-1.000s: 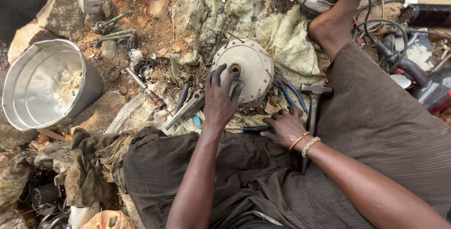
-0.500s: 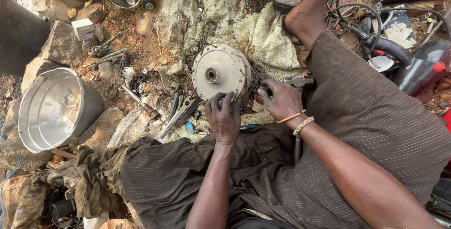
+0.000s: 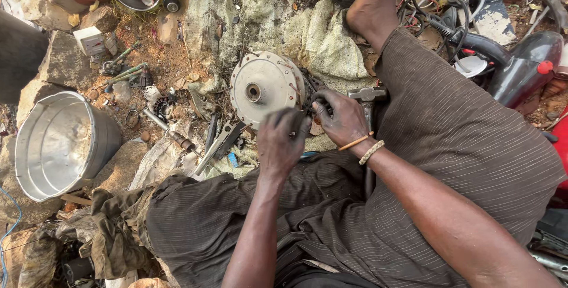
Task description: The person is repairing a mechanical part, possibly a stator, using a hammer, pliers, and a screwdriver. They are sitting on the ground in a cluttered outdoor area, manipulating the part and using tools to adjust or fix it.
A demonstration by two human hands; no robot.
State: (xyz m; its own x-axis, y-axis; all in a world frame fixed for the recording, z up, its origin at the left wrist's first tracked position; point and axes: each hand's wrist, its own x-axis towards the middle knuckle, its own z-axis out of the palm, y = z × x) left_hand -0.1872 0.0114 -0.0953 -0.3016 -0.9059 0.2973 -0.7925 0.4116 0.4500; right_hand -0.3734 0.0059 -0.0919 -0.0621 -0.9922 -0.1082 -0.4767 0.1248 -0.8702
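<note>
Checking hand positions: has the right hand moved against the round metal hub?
Yes. The right hand moved from the lap up to the round metal hub, touching its right edge.

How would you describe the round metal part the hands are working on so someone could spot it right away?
Start from the pale green cloth spread on the dirt ahead of the seated person. At its near edge lies the round grey metal disc, touched by the left hand and right hand. Unlike the big shiny bucket at left, it is flat with a small centre hole.

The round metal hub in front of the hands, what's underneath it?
The round metal hub lies on a dirty, pale green cloth spread over the ground. The left hand and right hand cover its near edge, so what lies under there is hidden.
</note>
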